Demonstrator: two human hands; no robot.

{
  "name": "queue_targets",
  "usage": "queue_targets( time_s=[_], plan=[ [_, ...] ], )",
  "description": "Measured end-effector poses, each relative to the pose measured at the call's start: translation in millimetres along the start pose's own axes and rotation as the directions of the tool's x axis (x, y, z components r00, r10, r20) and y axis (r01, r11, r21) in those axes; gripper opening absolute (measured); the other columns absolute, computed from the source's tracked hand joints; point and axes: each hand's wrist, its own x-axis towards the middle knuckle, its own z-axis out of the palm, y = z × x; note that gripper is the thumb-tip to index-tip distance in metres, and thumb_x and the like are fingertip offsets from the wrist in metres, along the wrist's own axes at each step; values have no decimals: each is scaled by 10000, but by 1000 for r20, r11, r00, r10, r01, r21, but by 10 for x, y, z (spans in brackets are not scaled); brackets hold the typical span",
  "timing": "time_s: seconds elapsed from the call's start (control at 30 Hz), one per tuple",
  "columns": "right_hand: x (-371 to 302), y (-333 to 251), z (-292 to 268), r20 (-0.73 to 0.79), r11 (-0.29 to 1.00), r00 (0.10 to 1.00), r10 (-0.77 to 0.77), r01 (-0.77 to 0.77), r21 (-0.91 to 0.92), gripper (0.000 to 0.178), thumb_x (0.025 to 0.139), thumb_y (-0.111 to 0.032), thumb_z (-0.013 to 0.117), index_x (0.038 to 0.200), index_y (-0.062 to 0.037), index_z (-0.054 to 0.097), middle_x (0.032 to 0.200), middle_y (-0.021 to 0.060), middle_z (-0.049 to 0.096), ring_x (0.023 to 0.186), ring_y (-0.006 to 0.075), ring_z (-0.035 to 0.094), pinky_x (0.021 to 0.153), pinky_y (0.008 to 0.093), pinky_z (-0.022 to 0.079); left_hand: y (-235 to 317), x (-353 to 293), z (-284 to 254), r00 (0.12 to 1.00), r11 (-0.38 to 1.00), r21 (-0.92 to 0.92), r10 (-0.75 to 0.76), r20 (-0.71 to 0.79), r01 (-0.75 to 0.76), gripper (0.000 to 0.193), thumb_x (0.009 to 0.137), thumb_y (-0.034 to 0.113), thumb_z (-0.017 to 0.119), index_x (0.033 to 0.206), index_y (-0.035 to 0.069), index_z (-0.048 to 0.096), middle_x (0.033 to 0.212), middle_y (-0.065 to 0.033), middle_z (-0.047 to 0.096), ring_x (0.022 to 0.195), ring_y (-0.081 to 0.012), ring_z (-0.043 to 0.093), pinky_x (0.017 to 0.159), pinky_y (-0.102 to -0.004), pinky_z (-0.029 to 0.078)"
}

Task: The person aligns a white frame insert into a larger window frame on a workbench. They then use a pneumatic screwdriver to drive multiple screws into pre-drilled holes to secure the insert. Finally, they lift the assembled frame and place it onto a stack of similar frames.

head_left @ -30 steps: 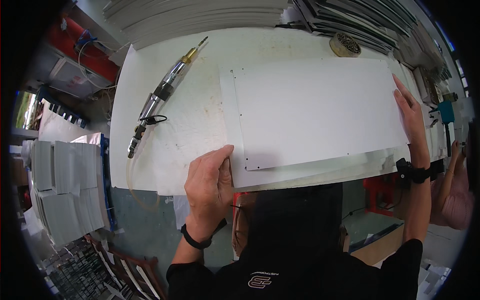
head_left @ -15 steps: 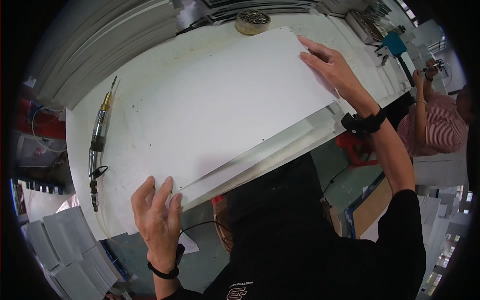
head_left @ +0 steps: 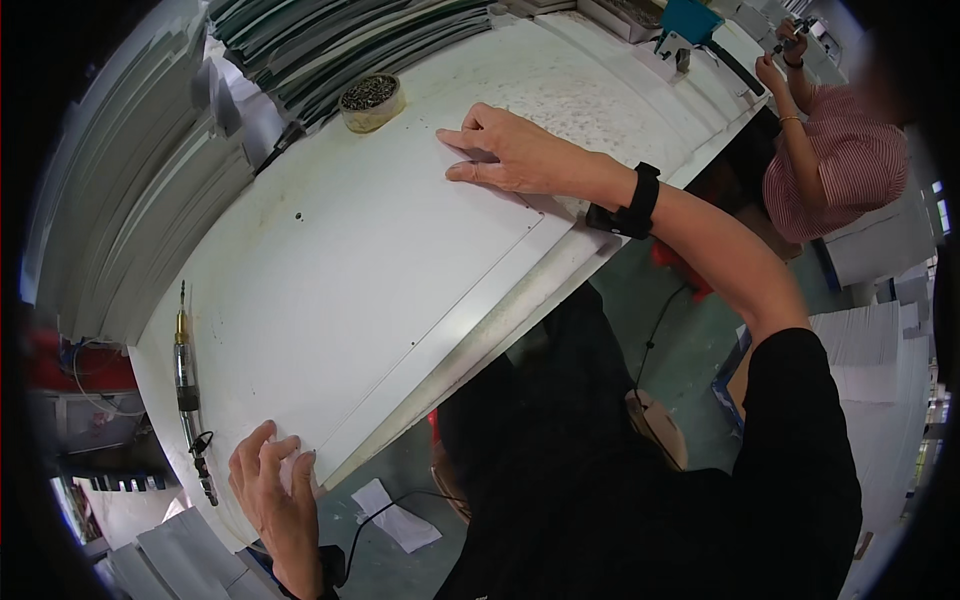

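A long white panel [head_left: 370, 300] with small dark holes near its edges lies over the white worktable. Along its near side a second pale strip [head_left: 400, 385] shows beneath it. My left hand [head_left: 275, 485] holds the panel's near left end, fingers bent and thumb at the corner. At the opposite end my right hand [head_left: 510, 150] grips the edge, with the fingertips and thumb resting on the panel. An electric screwdriver [head_left: 184, 380] with a long bit lies left of the panel.
A round tub of small screws [head_left: 370, 103] stands behind the panel. Stacked sheets [head_left: 130, 190] rise at the left and back. A teal-handled tool [head_left: 690, 25] sits far right, near a person in a striped shirt [head_left: 840, 155]. Cables trail on the floor.
The view has turned, shifting the tub and screwdriver within the picture. The panel now lies flatter against the strip beneath, its near edge more parallel to it. Both hands stay at its ends.
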Motion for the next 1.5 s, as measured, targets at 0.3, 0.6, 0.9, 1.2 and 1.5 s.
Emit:
queue_targets(
  time_s=[0.3,0.6,0.9,1.2,1.5],
  plan=[
    [18,-31,-79,11,987,994,-113,113,-112,550,1001,-317,661,1343,104,566,1077,166,551,994,301,559,847,385,517,898,1386,-343,859,909,19,386,336,-416,760,864,298,798,1488,18,467,1554,-227,450,1439,-415,428,1147,-501,379],
    [59,-38,-143,60,996,994,-88,86,26,623,899,-255,753,1346,125,545,1120,151,583,972,274,589,815,348,561,1492,2776,516,749,807,-106,582,317,-581,917,938,469,701,1562,-65,292,1593,-336,322,1501,-457,307,1240,-487,280],
    [65,60,-125,100,995,990,-102,103,-5,518,937,-283,715,1241,107,560,1090,156,557,1024,307,594,827,411,555,1522,2795,707,746,786,-29,597,294,-617,890,970,472,659,1546,-103,299,1600,-353,290,1507,-458,293,1243,-461,278],
    [-475,106,-457,237,1000,971,-6,12,-26,739,877,-448,762,1469,-88,506,1320,141,543,1182,336,583,909,442,536,1408,2851,818,734,765,3,617,284,-644,927,1011,603,518,1545,-120,289,1600,-359,289,1515,-439,287,1234,-440,282],
    [-479,-11,-364,175,955,984,-42,91,-281,871,792,-533,800,1472,-64,521,1501,161,490,1304,343,533,966,458,525,1289,2817,850,702,725,-30,676,226,-688,924,1009,620,510,1515,-131,326,1578,-382,306,1492,-463,317,1223,-439,300]
  ],
)
